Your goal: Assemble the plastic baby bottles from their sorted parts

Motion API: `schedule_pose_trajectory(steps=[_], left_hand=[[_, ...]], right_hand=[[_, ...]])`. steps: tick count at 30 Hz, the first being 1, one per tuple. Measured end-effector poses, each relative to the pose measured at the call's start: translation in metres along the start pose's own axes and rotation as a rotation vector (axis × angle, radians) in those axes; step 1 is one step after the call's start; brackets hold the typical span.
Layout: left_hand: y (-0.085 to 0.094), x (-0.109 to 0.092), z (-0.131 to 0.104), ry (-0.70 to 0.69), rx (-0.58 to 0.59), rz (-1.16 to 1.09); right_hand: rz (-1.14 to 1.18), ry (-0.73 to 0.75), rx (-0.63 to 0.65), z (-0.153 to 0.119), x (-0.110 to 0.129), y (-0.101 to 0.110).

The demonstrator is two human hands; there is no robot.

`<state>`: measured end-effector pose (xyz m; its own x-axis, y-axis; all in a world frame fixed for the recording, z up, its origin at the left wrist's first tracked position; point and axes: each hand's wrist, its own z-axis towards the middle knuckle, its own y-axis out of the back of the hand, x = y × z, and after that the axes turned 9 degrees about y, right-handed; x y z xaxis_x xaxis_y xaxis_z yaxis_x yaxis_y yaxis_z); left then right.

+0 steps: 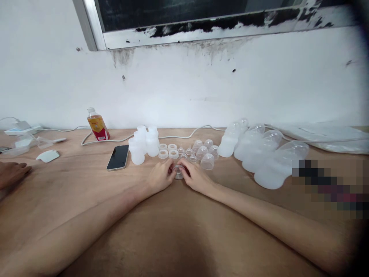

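Observation:
My left hand (161, 175) and my right hand (197, 177) meet at the middle of the wooden table. Between their fingertips is a small clear round bottle part (179, 176), probably a nipple in a collar; the fingers cover much of it. Both hands are closed, thumbs and forefingers pinching its two sides. Just beyond lie several clear bottle nipples (188, 151), with translucent collar rings (163, 154) on their left. Clear dome caps (207, 162) stand to their right. Frosted white bottle bodies (137, 154) are grouped farther left.
At the right stand several capped bottles (269, 171). A phone (117, 157) lies left of the bottle bodies, with a drink bottle (98, 125) behind it. A white cable (187, 135) runs along the wall. Another person's hand (13, 174) rests at the left edge.

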<state>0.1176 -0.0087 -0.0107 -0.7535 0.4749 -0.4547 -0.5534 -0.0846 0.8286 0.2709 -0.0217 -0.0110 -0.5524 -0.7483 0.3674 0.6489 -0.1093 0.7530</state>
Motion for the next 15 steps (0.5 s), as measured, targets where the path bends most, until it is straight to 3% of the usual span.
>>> schedule_pose_trajectory(steps=[4,7,9,12,14,15], left_hand=[[0.002,-0.004,-0.004,-0.018,0.0,0.125],[0.009,-0.009,-0.008,-0.103,-0.073,0.254],[0.019,-0.01,-0.008,-0.176,-0.179,0.323],[0.044,-0.005,0.0,-0.206,-0.441,0.351],[0.065,0.004,0.009,-0.132,-0.609,0.37],[0.075,0.009,0.013,-0.064,-0.63,0.387]], right_hand=[[-0.011,-0.001,0.005,0.0,0.0,0.001],[0.039,0.004,-0.003,0.0,-0.001,0.002],[0.073,0.008,-0.014,0.0,-0.002,0.002],[0.092,0.015,-0.029,-0.001,-0.004,0.003],[0.114,-0.008,-0.034,-0.001,-0.005,0.003],[0.128,-0.031,-0.035,-0.002,-0.005,0.003]])
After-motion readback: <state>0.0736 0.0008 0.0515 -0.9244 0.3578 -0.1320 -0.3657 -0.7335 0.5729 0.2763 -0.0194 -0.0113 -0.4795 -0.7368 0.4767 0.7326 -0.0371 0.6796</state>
